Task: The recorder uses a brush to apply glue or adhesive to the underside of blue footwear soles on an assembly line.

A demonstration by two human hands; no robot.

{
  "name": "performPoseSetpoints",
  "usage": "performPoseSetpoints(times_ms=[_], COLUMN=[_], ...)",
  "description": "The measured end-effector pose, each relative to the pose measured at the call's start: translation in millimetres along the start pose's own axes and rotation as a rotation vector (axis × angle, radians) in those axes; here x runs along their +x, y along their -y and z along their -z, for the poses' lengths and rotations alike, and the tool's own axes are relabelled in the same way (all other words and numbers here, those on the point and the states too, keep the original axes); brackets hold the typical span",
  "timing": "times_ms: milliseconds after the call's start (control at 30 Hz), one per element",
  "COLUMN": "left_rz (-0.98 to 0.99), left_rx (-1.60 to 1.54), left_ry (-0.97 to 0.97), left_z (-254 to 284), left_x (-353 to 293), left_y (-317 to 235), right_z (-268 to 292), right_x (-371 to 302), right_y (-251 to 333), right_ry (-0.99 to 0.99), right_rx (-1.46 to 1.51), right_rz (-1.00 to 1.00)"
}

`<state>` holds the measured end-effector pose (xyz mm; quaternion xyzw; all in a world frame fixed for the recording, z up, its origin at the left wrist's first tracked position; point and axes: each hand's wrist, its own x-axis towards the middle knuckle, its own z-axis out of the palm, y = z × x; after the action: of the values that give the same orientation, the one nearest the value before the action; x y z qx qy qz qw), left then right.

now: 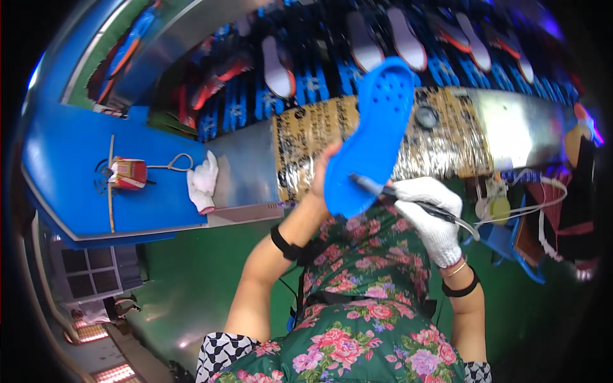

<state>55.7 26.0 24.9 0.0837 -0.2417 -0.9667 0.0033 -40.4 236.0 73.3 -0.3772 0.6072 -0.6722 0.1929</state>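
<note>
Floral apron [348,348] is hanging nearest; bare left fingers [324,165] are clamping a blue sole [369,148] before the worktop [246,165], gloved right fingers [408,190] gripping a dark tool [365,184], seemingly working the sole's near end; continuing is probably requiring steady support.

A green floor [191,274] spreads beneath a blue worktop [67,163] at left, next to a shiny metal counter [246,163]. Lower left, a paned window [90,273] sits near glowing, reddish-white light panels [115,374].

Your left forearm [268,260] slants inward to your bare, gripping left hand [322,173]; your gloved right hand [431,207] curls closed.
</note>
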Motion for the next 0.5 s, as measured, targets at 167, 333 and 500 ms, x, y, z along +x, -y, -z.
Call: performPoseSetpoints(times_ms=[167, 333, 500], left_rz=[0.121, -0.002, -0.297], left_rx=[-0.23, -0.084, 0.028], left_ry=[0.109, 0.049, 0.326], left_z=[20.9, 8.9, -45.9], left_x=[-10.9, -33.9, -76.3], left_y=[26.2, 3.4, -79.1], right_z=[22.6, 7.6, 33.2], right_x=[57.3, 48.2, 34.5], right_y=[-1.9, 10.6, -3.7], right_ry=[-0.201, 0.095, -0.249], right_rx=[-0.552, -0.195, 0.714], right_rz=[0.409, 0.299, -0.046])
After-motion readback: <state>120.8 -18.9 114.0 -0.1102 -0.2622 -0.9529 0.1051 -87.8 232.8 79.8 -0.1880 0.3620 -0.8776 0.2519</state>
